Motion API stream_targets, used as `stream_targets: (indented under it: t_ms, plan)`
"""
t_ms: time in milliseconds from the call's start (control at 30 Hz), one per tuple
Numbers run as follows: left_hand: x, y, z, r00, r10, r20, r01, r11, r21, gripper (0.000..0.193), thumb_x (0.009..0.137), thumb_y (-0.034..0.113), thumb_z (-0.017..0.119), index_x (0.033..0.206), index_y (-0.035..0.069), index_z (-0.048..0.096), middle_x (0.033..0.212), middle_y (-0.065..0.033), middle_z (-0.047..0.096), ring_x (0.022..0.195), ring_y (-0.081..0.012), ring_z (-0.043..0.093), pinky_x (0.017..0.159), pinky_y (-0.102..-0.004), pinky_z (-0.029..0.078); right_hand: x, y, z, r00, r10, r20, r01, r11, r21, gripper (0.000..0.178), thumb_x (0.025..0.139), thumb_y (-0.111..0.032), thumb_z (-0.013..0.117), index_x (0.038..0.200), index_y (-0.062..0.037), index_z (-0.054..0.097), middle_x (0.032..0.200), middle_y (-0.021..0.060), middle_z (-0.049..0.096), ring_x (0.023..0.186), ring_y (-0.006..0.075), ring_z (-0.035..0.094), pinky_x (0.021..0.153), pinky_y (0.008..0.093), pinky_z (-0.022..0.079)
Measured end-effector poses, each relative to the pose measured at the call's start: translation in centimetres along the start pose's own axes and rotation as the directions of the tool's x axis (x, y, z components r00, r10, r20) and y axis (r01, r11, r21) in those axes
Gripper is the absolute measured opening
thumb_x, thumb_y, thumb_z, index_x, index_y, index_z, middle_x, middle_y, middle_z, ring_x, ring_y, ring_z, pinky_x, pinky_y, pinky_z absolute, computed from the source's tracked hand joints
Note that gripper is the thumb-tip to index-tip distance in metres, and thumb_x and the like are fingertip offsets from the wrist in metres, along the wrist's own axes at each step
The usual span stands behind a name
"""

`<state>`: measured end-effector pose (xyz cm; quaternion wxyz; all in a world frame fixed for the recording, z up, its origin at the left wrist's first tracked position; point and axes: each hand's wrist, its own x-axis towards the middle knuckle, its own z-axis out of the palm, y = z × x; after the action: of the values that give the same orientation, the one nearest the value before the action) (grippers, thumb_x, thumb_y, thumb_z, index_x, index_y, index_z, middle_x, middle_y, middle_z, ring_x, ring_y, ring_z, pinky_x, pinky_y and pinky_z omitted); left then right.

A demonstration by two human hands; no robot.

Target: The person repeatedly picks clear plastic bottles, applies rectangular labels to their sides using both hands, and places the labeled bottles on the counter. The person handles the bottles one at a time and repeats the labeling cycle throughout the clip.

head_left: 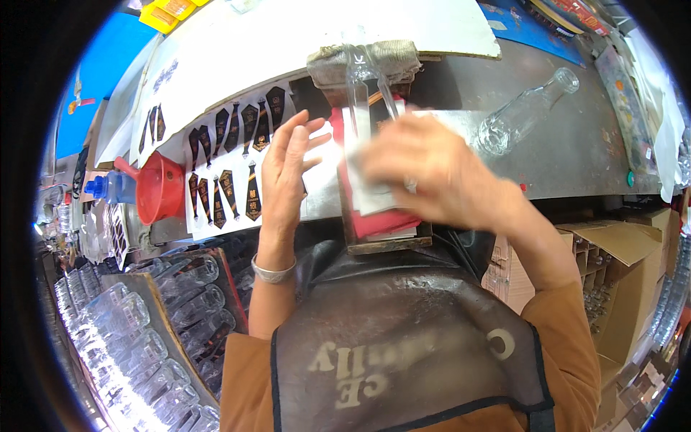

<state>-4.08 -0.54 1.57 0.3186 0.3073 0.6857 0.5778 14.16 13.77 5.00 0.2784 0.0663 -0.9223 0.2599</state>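
Observation:
A clear glass bottle (pixel 358 81) lies on a narrow wooden stand (pixel 389 245), its neck end over a grey rolled cloth pad (pixel 327 63). Red and white padding (pixel 385 222) lines the stand under it. My right hand (pixel 439 162) is over the bottle's body, smeared by motion; whether it grips a cloth there I cannot make out. My left hand (pixel 288 169) hovers just left of the bottle, fingers apart and holding nothing. Beside it lies a white sheet with several dark tie-shaped labels (pixel 252 126).
Another clear bottle (pixel 529 111) lies on the grey table at right. A red dipper (pixel 160 187) sits at left. Several bottles stand in crates (pixel 173 338) at lower left. An open cardboard box (pixel 626 288) with dividers is at right.

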Motion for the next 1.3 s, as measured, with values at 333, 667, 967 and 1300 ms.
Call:
stream_targets:
  t_ms: [333,667,967,1300]
  plan:
    - [-2.0,0.0,0.8,0.895,0.252,0.369,-0.309,0.946,0.102,0.102,0.077,0.015,0.08,0.158,-0.001,0.019,0.158,-0.0239,0.034,0.143,-0.0338,0.04,0.113,-0.0463,0.039,-2.2,1.9,-0.3,0.979,0.047,-0.197,-0.027,0.995,0.1,0.032,0.074,0.003,0.066,0.104,-0.0047,0.07,0.103,0.0063,0.071,0.091,0.0243,0.068,0.081,0.0358,0.056]
    - [-3.8,-0.7,4.6,0.878,0.395,0.27,-0.476,0.663,0.578,0.117,0.065,0.008,0.09,0.157,-0.001,0.018,0.157,-0.026,0.032,0.143,-0.0383,0.037,0.114,-0.0416,0.039,0.0,5.3,-0.4,0.744,0.521,-0.419,-0.366,0.842,0.397,0.025,0.085,-0.009,0.063,0.109,-0.0033,0.068,0.094,0.0121,0.071,0.082,0.0218,0.07,0.076,0.0334,0.055]
    - [-3.5,-2.0,3.8,0.895,0.351,0.277,-0.41,0.891,0.197,0.12,0.073,0.0,0.082,0.159,0.003,-0.001,0.153,-0.0237,0.038,0.138,-0.0329,0.045,0.111,-0.0426,0.043,-8.5,-2.4,-0.9,0.758,0.652,0.029,-0.527,0.585,0.617,0.027,0.087,-0.004,0.057,0.111,-0.0021,0.069,0.105,0.0085,0.071,0.098,0.0211,0.066,0.09,0.0351,0.051]
    - [-4.2,-2.4,3.3,0.833,0.509,0.216,-0.553,0.763,0.334,0.1,0.079,0.019,0.08,0.155,-0.005,0.021,0.159,-0.0332,0.021,0.144,-0.0454,0.032,0.119,-0.0453,0.029,-5.1,-3.2,1.2,0.621,0.781,0.072,-0.733,0.545,0.407,0.034,0.097,-0.019,0.062,0.123,0.0029,0.065,0.098,0.0165,0.074,0.072,0.0165,0.063,0.068,0.0313,0.049]
